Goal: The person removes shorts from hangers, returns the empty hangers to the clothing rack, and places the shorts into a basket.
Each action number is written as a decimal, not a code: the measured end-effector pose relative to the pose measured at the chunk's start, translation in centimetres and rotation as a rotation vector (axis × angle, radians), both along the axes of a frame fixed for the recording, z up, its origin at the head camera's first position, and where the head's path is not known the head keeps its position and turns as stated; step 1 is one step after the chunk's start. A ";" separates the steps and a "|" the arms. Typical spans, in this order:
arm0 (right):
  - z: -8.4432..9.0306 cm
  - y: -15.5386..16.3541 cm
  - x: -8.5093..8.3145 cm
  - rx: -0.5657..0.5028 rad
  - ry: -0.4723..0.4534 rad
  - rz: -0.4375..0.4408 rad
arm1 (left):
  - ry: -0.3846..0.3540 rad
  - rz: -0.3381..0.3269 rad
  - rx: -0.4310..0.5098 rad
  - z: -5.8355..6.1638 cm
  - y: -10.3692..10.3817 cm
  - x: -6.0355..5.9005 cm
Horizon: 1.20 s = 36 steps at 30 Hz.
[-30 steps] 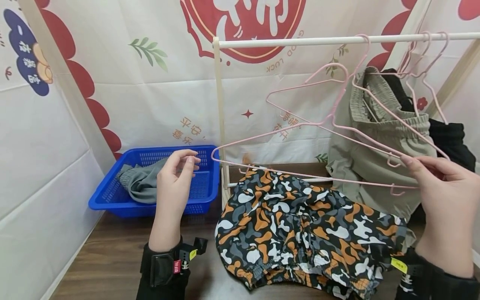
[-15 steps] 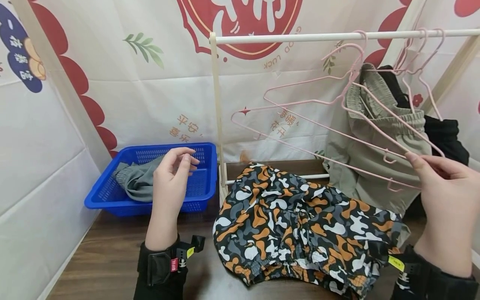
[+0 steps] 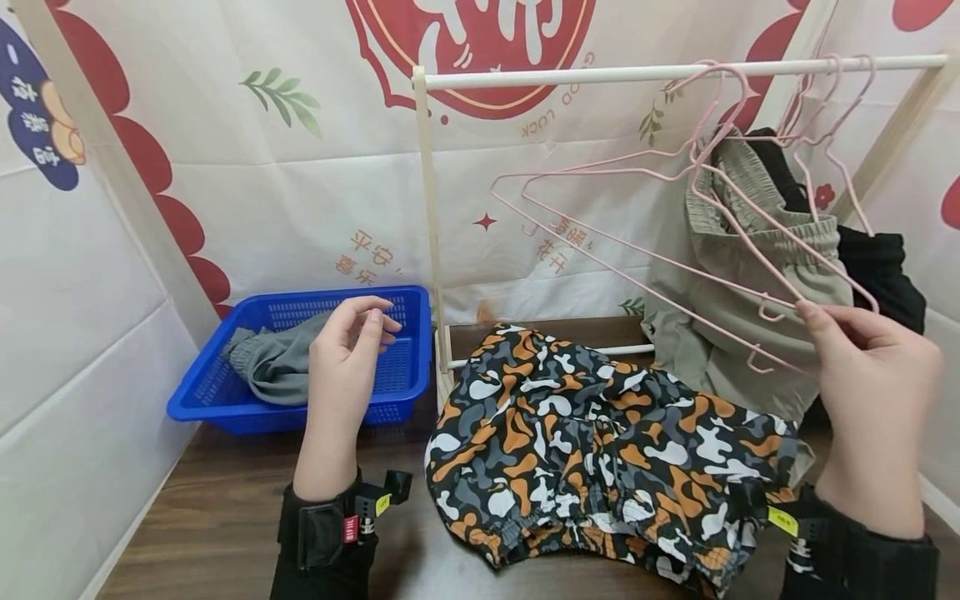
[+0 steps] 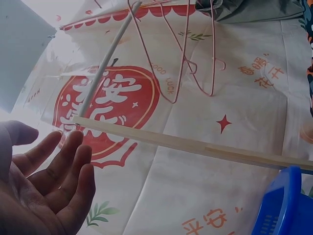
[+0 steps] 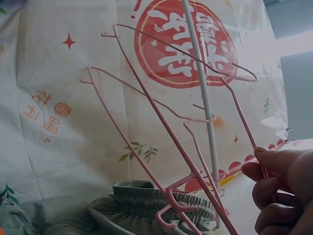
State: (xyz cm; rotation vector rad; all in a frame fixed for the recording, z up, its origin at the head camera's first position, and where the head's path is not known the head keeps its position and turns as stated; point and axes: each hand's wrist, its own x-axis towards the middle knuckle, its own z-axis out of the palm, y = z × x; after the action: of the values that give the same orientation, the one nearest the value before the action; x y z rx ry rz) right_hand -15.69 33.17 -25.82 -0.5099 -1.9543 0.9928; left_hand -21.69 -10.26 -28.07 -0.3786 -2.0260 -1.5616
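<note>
1. Two hands are shown. The right hand (image 3: 873,367) pinches the lower corner of a pink hanger (image 3: 645,242) between thumb and fingertips; the grip is confirmed in the right wrist view, where the fingers (image 5: 274,181) close on the wire.
2. The left hand (image 3: 348,350) is held empty above the table, its fingers loosely curved and apart, just in front of the blue basket (image 3: 225,392).
3. The held hanger is tilted, its hook lying up at the white rail (image 3: 600,73); whether the hook is on the rail or just off it cannot be told. A second pink hanger lies close against it.
4. Camouflage shorts (image 3: 600,442) lie spread on the wooden table (image 3: 217,508), between the two hands and below the hanger.
5. Olive shorts (image 3: 750,275) and a black garment (image 3: 885,267) hang on the rail at the right; a grey garment (image 3: 277,362) lies in the basket.
6. Step judged in hand: a hanger is being taken for the camouflage shorts. The next move would call for the hook to be freed from the neighbouring hanger and the waistband to be raised by the free hand.
</note>
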 end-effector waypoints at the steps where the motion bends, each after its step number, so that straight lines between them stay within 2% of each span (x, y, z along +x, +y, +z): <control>1: 0.0 0.0 -0.1 -0.004 -0.011 0.007 | 0.000 -0.001 0.000 0.0 0.0 0.0; 10: 0.8 0.3 -1.4 0.000 -0.101 0.065 | -0.024 0.011 -0.020 -0.2 -0.2 -0.1; 15: 1.3 0.6 -2.1 -0.015 -0.142 0.125 | -0.034 0.021 -0.034 -0.2 -0.2 -0.1; 25: 2.0 0.5 -2.8 -0.008 -0.131 0.226 | -0.024 0.012 -0.031 -0.3 -0.2 -0.1; 36: 2.5 0.6 -3.8 -0.029 -0.152 0.252 | -0.038 -0.004 -0.009 0.0 -0.1 -0.1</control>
State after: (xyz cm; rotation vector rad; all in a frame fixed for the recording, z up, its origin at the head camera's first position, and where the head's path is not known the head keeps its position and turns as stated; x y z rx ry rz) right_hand -19.45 33.78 -23.36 -0.3699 -2.1821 1.1693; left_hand -21.74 -10.37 -28.08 -0.3594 -2.0630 -1.5734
